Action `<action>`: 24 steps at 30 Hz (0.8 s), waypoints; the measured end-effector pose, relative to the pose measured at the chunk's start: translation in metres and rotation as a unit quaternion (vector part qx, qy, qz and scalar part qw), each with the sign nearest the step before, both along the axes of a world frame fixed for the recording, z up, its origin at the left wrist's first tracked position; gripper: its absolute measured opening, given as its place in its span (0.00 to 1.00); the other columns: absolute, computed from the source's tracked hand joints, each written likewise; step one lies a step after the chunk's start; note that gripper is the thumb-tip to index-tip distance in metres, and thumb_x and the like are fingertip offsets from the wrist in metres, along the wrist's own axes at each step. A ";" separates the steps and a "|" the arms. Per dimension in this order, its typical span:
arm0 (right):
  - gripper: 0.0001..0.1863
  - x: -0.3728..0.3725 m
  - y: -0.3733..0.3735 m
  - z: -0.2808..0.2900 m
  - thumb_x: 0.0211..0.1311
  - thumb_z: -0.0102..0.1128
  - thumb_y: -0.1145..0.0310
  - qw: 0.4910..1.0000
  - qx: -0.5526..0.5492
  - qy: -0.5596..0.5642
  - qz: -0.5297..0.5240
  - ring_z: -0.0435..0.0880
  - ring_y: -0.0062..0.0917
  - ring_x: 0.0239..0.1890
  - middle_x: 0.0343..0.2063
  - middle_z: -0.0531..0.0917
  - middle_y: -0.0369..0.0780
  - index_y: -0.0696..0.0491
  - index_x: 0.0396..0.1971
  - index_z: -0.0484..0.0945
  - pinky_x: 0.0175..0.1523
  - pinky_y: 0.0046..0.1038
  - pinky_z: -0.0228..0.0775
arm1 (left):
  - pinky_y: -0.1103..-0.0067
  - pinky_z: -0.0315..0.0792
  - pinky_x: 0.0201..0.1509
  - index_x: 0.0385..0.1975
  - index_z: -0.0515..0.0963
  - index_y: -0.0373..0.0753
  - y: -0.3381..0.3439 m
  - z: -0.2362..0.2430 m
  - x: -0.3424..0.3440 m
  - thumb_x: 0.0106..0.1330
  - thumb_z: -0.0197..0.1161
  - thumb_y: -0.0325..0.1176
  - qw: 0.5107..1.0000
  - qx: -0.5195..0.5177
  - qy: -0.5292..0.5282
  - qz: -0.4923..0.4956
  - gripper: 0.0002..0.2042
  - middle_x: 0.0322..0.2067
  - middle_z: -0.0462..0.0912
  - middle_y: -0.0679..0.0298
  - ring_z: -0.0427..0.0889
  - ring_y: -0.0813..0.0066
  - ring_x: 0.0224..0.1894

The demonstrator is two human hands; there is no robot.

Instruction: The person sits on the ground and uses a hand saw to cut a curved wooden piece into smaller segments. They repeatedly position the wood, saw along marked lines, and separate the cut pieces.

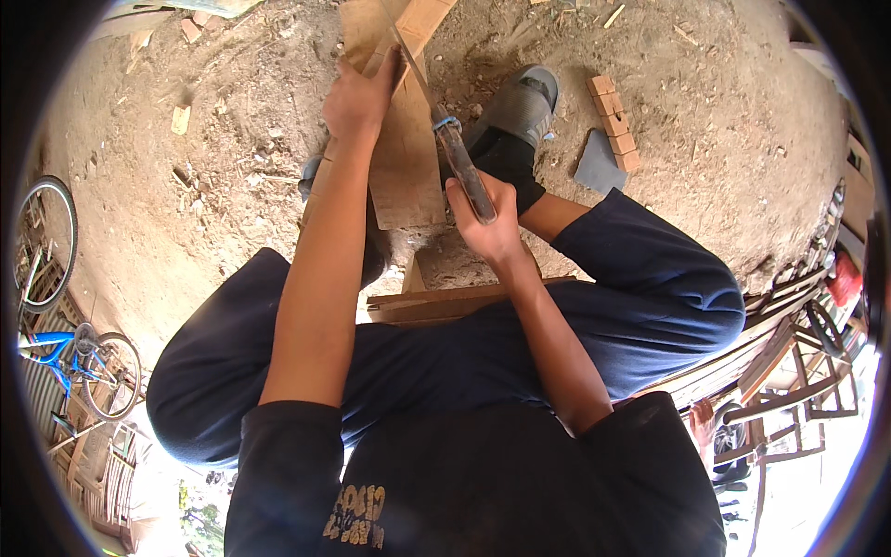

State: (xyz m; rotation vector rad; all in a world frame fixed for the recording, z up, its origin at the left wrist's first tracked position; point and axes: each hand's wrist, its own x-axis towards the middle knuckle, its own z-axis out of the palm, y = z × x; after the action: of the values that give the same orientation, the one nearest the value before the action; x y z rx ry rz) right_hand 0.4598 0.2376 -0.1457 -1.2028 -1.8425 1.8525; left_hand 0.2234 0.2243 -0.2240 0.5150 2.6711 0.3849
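Note:
My right hand (pixel 484 218) is wrapped around the worn, dark handle of a handsaw (pixel 464 174), which has a blue band where handle and blade meet. Its narrow blade points up and to the left, its far part lying against a strip of wood (pixel 422 26). On the left side of the blade, my left hand (pixel 357 104) grips that strip, thumb close to the blade; some of its fingers are hidden. Beneath the strip lies a wide, flat wooden board (pixel 406 181) between my feet.
Right of my shoe (pixel 524 102), a notched wooden piece (pixel 613 121) lies beside a dark grey flat plate (pixel 600 164) on the dirt floor. Wood chips litter the ground. A blue bicycle (pixel 70 357) stands at far left, a wooden frame (pixel 789 404) at far right.

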 end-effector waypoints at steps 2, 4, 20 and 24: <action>0.11 -0.008 0.005 -0.002 0.64 0.61 0.72 1.000 0.005 0.003 -0.001 0.70 0.12 0.21 0.14 0.72 0.38 0.61 0.24 0.75 0.27 0.26 0.67 | 0.60 0.77 0.55 0.66 0.65 0.27 0.003 0.002 0.003 0.60 0.48 0.77 1.000 0.015 0.000 -0.004 0.53 0.46 0.84 0.38 0.84 0.44 0.51; 0.11 -0.008 0.003 -0.001 0.64 0.61 0.72 1.000 -0.007 0.006 -0.008 0.69 0.12 0.21 0.14 0.72 0.39 0.61 0.23 0.74 0.27 0.26 0.67 | 0.60 0.77 0.55 0.66 0.65 0.27 0.002 0.002 0.002 0.60 0.48 0.77 1.000 0.019 0.007 -0.005 0.53 0.45 0.84 0.38 0.84 0.44 0.51; 0.08 0.003 -0.003 -0.001 0.62 0.60 0.73 1.000 -0.002 0.013 -0.005 0.72 0.13 0.21 0.15 0.74 0.39 0.60 0.25 0.76 0.29 0.27 0.69 | 0.61 0.78 0.54 0.67 0.64 0.28 0.004 0.004 0.003 0.61 0.46 0.77 1.000 -0.021 0.007 0.002 0.53 0.45 0.85 0.40 0.85 0.46 0.50; 0.07 0.003 -0.001 -0.005 0.62 0.60 0.73 1.000 -0.007 0.015 -0.003 0.73 0.14 0.22 0.16 0.75 0.39 0.60 0.26 0.78 0.29 0.27 0.70 | 0.61 0.78 0.52 0.67 0.64 0.28 0.006 0.006 0.004 0.60 0.45 0.79 1.000 -0.028 0.006 0.003 0.53 0.43 0.85 0.40 0.86 0.46 0.49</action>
State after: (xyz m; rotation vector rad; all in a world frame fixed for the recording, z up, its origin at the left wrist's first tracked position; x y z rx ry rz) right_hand 0.4624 0.2369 -0.1505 -1.1780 -1.8108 1.8720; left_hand 0.2272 0.2301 -0.2177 0.4950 2.6874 0.3088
